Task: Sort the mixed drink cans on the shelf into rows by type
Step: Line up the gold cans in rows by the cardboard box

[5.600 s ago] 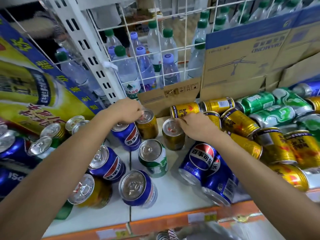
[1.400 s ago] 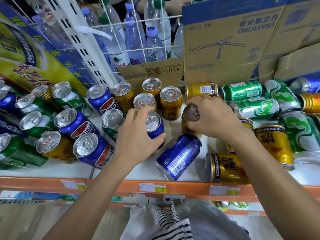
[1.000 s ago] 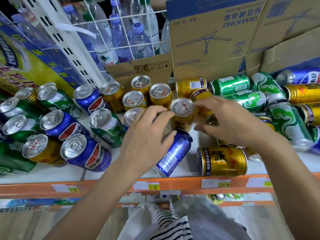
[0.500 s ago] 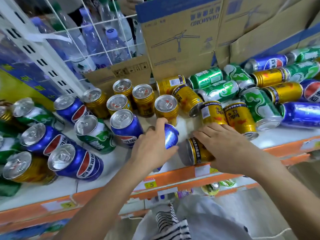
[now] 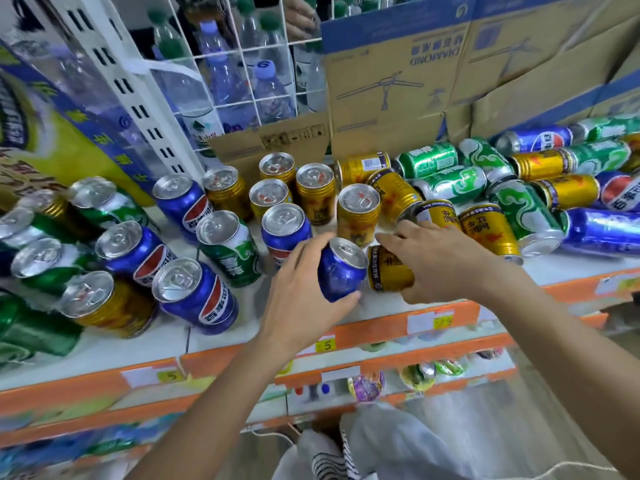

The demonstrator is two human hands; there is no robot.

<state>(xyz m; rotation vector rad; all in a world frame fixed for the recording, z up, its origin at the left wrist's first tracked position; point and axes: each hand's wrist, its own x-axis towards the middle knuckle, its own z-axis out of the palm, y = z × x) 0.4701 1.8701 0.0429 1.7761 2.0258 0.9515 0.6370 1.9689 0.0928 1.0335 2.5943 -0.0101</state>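
My left hand (image 5: 304, 299) grips a blue Pepsi can (image 5: 341, 270), nearly upright near the shelf's front edge. My right hand (image 5: 440, 261) curls over a gold can (image 5: 388, 270) lying on its side right beside it. Behind them stands a cluster of upright gold cans (image 5: 358, 213) and an upright blue can (image 5: 285, 230). Further left stand mixed blue (image 5: 194, 296), green (image 5: 228, 247) and gold cans (image 5: 104, 303). To the right lies a jumble of green (image 5: 526, 213), gold (image 5: 491, 228) and blue cans (image 5: 602, 230) on their sides.
The white shelf (image 5: 398, 306) has an orange front strip with price tags. Cardboard boxes (image 5: 398, 81) stand at the back. A wire grid with water bottles (image 5: 242, 81) is at back left, and a yellow poster (image 5: 52, 133) at far left. A lower shelf holds small packets.
My left hand has tipped the blue can from lying toward upright. My right hand stays on the lying gold can. The view shifted slightly.
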